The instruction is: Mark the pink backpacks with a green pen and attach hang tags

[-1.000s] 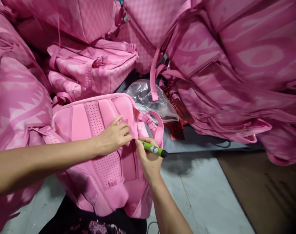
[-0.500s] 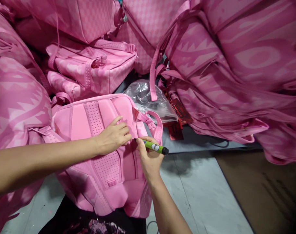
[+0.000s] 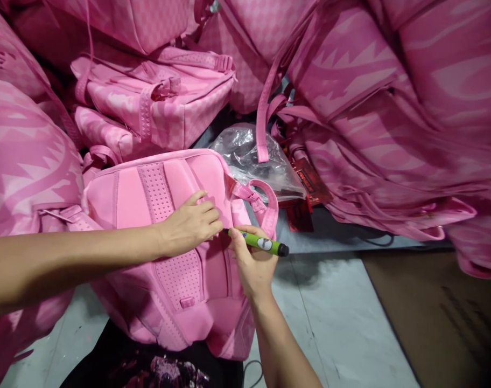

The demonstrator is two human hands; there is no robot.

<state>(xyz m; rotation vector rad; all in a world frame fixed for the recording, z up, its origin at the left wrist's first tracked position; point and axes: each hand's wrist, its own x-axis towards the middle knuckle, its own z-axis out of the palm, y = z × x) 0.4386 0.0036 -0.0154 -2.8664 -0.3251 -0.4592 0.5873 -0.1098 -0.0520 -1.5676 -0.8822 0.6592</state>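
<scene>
Right hand (image 3: 255, 264) is closed in a writing grip on the green marker (image 3: 264, 243), black tip (image 3: 226, 231) aimed left, right by the other hand's fingers; can't tell if it touches fabric. Left hand (image 3: 197, 223) is palm down, half curled, on the back panel; can't tell if it pinches any cloth. Pink backpack (image 3: 132, 199) sits in front of the dark-clothed lap (image 3: 120, 361), padded back facing up. For clean tip work I'd press the padding flat with the left, brace the right wrist, go light since foam will likely give, and watch those left fingers, they're in smear range. Side strap loop (image 3: 272, 207) is just past the right knuckles, best held clear. Beyond: plastic bag (image 3: 255, 148), red tags (image 3: 310, 178), more pink bags (image 3: 205, 113)
</scene>
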